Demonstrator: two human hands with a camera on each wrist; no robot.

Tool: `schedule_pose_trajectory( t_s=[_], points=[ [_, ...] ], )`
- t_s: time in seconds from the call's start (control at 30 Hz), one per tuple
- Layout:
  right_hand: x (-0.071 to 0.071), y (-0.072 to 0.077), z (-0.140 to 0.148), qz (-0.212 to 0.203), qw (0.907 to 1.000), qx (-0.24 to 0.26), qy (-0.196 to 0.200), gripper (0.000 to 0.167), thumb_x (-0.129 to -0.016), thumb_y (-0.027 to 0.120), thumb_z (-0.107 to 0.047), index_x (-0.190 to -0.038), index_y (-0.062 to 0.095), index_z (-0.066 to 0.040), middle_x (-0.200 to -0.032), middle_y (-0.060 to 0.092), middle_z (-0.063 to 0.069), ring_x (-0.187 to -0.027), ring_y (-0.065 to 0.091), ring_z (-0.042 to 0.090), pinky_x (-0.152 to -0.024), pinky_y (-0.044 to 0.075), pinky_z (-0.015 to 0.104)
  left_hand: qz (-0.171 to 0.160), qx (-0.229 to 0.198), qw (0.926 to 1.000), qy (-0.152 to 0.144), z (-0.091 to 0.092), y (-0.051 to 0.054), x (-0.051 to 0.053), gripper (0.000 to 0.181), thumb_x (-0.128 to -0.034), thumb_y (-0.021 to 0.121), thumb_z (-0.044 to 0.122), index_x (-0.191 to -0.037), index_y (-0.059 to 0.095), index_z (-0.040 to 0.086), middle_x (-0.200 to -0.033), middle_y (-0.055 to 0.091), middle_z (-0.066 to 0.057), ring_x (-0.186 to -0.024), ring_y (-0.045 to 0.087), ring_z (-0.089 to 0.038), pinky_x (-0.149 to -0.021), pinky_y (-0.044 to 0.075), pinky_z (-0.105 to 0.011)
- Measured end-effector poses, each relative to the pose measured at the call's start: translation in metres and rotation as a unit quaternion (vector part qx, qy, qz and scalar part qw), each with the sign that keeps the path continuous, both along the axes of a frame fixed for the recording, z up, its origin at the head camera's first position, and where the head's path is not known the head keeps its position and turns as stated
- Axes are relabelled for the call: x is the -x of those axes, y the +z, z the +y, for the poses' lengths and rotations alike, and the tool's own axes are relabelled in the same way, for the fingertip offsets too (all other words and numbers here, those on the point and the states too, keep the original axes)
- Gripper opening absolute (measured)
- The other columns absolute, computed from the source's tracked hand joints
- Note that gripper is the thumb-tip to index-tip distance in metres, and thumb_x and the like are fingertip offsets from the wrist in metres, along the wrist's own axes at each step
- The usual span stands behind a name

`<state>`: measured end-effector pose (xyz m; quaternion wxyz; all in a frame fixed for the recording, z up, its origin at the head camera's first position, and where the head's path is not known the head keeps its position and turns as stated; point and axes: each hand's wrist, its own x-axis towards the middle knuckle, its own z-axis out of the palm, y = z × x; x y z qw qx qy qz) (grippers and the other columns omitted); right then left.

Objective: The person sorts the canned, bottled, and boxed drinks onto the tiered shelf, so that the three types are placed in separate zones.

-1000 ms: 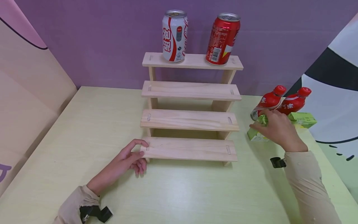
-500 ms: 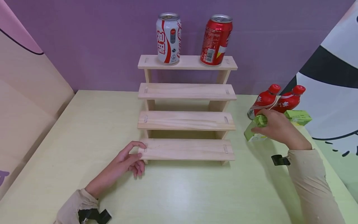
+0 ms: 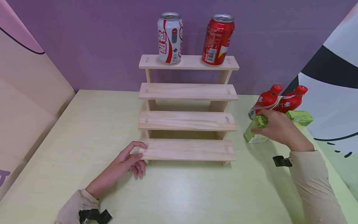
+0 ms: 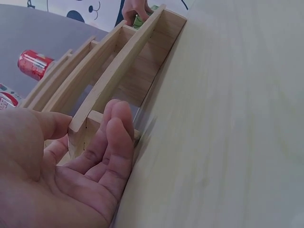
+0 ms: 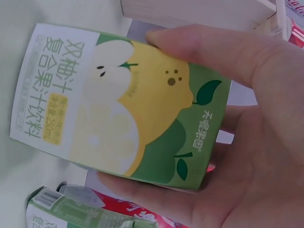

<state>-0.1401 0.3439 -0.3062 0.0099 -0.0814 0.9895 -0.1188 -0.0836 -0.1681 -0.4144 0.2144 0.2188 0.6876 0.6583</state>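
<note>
My right hand (image 3: pixel 277 129) grips a green and white juice carton (image 5: pixel 135 111) printed with yellow fruit, the thumb on one side and fingers on the other. In the head view the carton's base is close to the table; whether it touches is unclear. My left hand (image 3: pixel 127 160) pinches the left end of the lowest step of a pale wooden tiered stand (image 3: pixel 190 149), as the left wrist view also shows. A white can (image 3: pixel 170 39) and a red can (image 3: pixel 218 40) stand on the top step.
Right of the stand, two red-capped bottles (image 3: pixel 265 101) stand behind my right hand. A second green carton (image 3: pixel 300 117) is beside them, near the table's right edge. A purple wall (image 3: pixel 112 46) rises behind the stand.
The held carton has shifted slightly towards the stand and the front of the table with my right hand. The head view has moved a little; my left hand keeps its hold on the step.
</note>
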Motion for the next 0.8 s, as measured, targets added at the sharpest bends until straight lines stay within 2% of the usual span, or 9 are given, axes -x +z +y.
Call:
schedule_pose_trajectory(
  t_s=[0.3, 0.47, 0.8],
  points=[
    [-0.005, 0.008, -0.010, 0.030, 0.9993, 0.016, 0.015, 0.063, -0.075, 0.087, -0.025, -0.124, 0.059, 0.003, -0.112, 0.065, 0.024, -0.097, 0.059, 0.039, -0.078, 0.054, 0.059, 0.007, 0.004, 1.0000, 0.002, 0.001, 0.003, -0.001, 0.028, -0.1089, 0.042, 0.018, -0.135, 0.037, 0.011, -0.080, 0.064, -0.026, -0.065, 0.063, -0.030, -0.057, 0.057, -0.036],
    [-0.009, 0.013, -0.016, 0.029, 0.9993, 0.024, 0.009, 0.065, -0.076, 0.087, -0.024, -0.128, 0.058, 0.002, -0.120, 0.061, 0.026, -0.102, 0.058, 0.042, -0.082, 0.053, 0.062, 0.004, 0.006, 1.0000, 0.001, 0.001, 0.003, -0.002, 0.029, -0.1090, 0.042, 0.021, -0.136, 0.037, 0.014, -0.081, 0.064, -0.027, -0.065, 0.064, -0.032, -0.057, 0.057, -0.038],
    [-0.015, 0.020, -0.020, 0.037, 0.9989, 0.026, 0.012, 0.064, -0.075, 0.087, -0.024, -0.127, 0.059, 0.001, -0.118, 0.063, 0.025, -0.101, 0.059, 0.040, -0.080, 0.054, 0.061, 0.007, 0.002, 1.0000, -0.001, 0.000, 0.003, -0.002, 0.029, -0.1092, 0.042, 0.020, -0.136, 0.036, 0.012, -0.079, 0.064, -0.029, -0.064, 0.064, -0.034, -0.056, 0.057, -0.038]
  ],
)
